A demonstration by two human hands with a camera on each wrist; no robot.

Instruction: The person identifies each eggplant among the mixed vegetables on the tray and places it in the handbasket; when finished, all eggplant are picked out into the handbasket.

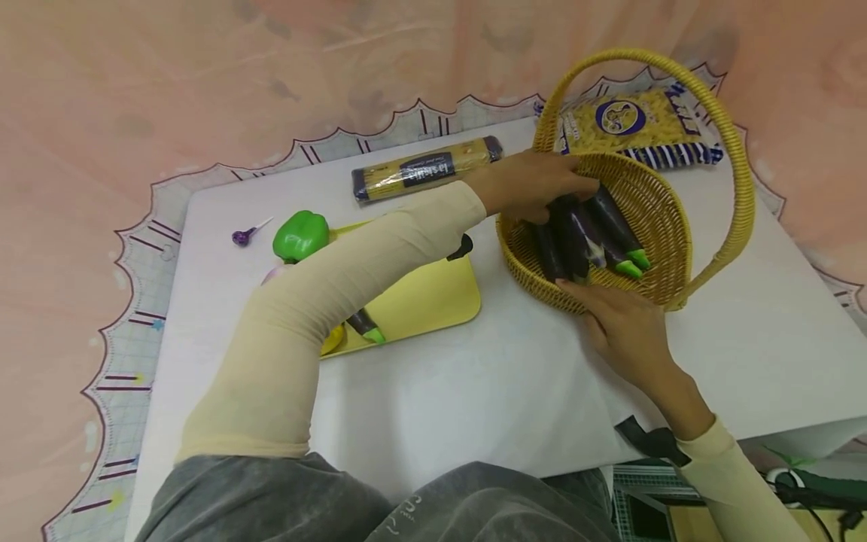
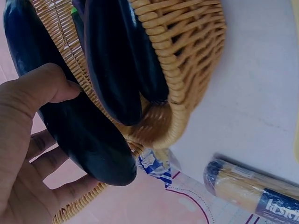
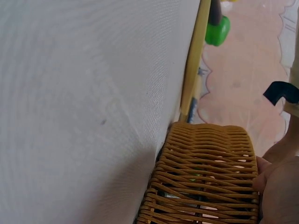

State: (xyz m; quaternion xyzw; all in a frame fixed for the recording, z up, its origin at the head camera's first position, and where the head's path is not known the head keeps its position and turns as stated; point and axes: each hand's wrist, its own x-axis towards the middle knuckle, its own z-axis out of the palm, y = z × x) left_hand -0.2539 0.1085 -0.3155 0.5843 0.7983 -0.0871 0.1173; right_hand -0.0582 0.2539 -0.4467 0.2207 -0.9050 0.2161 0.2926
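A wicker basket (image 1: pixel 667 226) with a tall arched handle holds several dark purple eggplants (image 1: pixel 612 218), some with green stem ends toward the near side. My left hand (image 1: pixel 535 184) reaches over the basket's far left rim. In the left wrist view it grips one eggplant (image 2: pixel 88 133), thumb on top and fingers beneath, beside other eggplants (image 2: pixel 112 65). My right hand (image 1: pixel 626 331) holds the near rim of the basket. The right wrist view shows fingertips at the edge of the woven wall (image 3: pixel 205 172); the rest of that grip is partly hidden.
Left of the basket lies a yellow tray (image 1: pixel 433 301), partly behind my left arm, with another eggplant (image 1: pixel 366 325) on it. Close by are a green bell pepper (image 1: pixel 301 235) and a small purple-headed stick (image 1: pixel 242 237). Pasta packets (image 1: pixel 427 169) lie along the back, one (image 1: pixel 630 124) behind the basket.
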